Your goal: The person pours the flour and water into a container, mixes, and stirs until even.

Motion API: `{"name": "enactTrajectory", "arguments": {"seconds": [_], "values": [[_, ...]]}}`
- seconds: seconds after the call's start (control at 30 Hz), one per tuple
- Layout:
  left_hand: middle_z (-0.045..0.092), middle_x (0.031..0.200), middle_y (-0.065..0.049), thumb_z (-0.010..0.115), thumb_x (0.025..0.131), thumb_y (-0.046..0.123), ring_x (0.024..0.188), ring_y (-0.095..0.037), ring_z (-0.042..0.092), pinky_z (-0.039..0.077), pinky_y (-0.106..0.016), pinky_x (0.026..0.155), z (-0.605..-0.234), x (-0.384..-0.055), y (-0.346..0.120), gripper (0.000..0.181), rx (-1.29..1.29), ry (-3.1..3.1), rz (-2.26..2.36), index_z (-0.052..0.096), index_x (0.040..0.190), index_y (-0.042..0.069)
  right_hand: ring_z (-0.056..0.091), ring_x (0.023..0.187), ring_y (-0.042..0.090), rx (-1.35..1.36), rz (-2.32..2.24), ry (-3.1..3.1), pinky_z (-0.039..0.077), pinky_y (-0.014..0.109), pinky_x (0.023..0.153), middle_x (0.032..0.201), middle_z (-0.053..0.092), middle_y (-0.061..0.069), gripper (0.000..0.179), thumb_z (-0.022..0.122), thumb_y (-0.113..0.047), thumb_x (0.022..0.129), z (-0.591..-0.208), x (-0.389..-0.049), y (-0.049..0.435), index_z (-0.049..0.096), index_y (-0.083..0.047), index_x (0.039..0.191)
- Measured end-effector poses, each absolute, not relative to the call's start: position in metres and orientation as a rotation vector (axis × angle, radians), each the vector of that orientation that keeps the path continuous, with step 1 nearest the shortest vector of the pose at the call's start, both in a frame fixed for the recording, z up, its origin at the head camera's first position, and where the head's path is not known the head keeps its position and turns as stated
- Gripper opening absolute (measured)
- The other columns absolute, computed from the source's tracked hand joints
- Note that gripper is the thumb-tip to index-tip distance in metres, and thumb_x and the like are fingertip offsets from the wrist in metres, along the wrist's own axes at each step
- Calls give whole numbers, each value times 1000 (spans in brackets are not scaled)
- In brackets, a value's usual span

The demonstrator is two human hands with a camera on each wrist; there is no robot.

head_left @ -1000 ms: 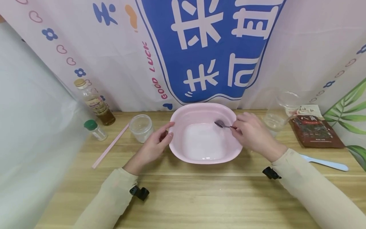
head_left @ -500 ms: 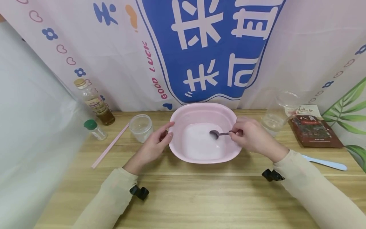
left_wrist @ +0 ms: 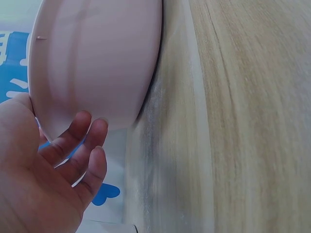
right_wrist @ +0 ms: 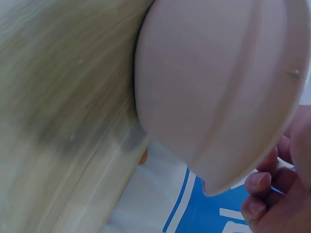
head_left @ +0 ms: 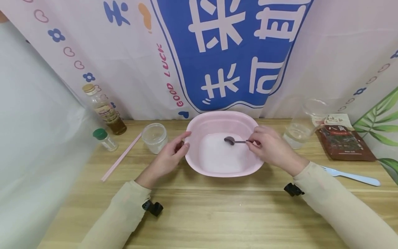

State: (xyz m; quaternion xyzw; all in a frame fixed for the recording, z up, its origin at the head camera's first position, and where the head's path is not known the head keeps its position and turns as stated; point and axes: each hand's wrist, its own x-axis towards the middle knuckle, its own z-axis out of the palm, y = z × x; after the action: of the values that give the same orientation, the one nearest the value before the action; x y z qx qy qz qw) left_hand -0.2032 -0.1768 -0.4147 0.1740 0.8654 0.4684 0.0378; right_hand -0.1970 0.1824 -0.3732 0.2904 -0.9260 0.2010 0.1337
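Note:
A pale pink plastic basin (head_left: 224, 174) stands on the wooden table, with a whitish, glossy bottom that looks covered with liquid. At its left rim is my left hand (head_left: 169, 154). In the left wrist view the thumb meets the rim, while the curled fingers (left_wrist: 97, 162) lie along the outer wall. My right hand (head_left: 273, 147) is over the opposite rim and pinches the handle of a small dark spoon (head_left: 229, 140) between thumb and fingers. The spoon's bowl is inside the basin, near its middle; whether it touches the liquid I cannot tell. The right wrist view hides the spoon.
Left of the basin are a clear jar (head_left: 154, 138), pink chopsticks (head_left: 122, 157), a green-capped shaker (head_left: 105, 139) and an oil bottle (head_left: 105, 110). On the right stand a clear cup (head_left: 296, 133), a brown spice packet (head_left: 343, 140) and a light blue fork (head_left: 354, 175). A printed curtain (head_left: 140, 79) hangs behind.
My right hand has carried the spoon from near the basin's right wall leftward to the middle, its handle now lying more level. The left hand has stayed at the rim.

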Motion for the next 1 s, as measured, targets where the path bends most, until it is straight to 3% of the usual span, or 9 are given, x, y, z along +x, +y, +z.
{"name": "enactTrajectory", "arguments": {"seconds": [0.17,0.43,0.5,0.57,0.7,0.77,1.0], "values": [[56,91,-6,54,114,25,80,-21,53,46,-25,68,-413,-203,-176,50,532,2650,1434,49,162,11,62,88,24,943,573,-2542,52,45,83,87,72,4,3,84,-3,87,-375,-192,195,82,-4,89],[56,91,-7,54,114,25,82,-21,53,47,-25,69,-411,-203,-175,51,526,2647,1427,48,162,10,53,81,21,1124,469,-2240,40,37,73,85,68,2,15,87,-1,79,-380,-183,215,83,-6,92],[57,91,-7,53,114,25,81,-20,53,47,-25,69,-412,-202,-175,51,522,2649,1425,48,162,9,53,81,22,1142,447,-2206,39,37,72,86,69,3,12,84,-3,83,-380,-180,219,84,-5,95],[57,91,-7,53,114,25,81,-20,53,47,-25,69,-412,-202,-175,51,523,2655,1421,48,162,9,53,81,23,1149,428,-2178,40,37,70,87,69,4,10,77,-10,94,-380,-178,221,84,-4,97],[56,90,-6,54,114,24,81,-19,53,46,-25,69,-412,-201,-175,50,518,2659,1426,49,162,9,54,79,23,1127,398,-2142,39,36,68,86,69,5,44,54,-31,114,-383,-173,223,85,-4,100],[56,90,-6,54,114,24,81,-19,52,46,-25,69,-413,-202,-175,50,519,2659,1435,49,161,8,55,79,23,1117,387,-2140,42,36,68,86,69,4,53,47,-37,117,-386,-171,225,85,-4,100],[55,92,-6,54,114,23,83,-20,51,46,-25,71,-415,-203,-175,49,526,2654,1456,50,160,6,60,82,20,1101,376,-2180,51,36,69,90,71,3,52,49,-39,116,-397,-163,233,85,-5,101]]}}
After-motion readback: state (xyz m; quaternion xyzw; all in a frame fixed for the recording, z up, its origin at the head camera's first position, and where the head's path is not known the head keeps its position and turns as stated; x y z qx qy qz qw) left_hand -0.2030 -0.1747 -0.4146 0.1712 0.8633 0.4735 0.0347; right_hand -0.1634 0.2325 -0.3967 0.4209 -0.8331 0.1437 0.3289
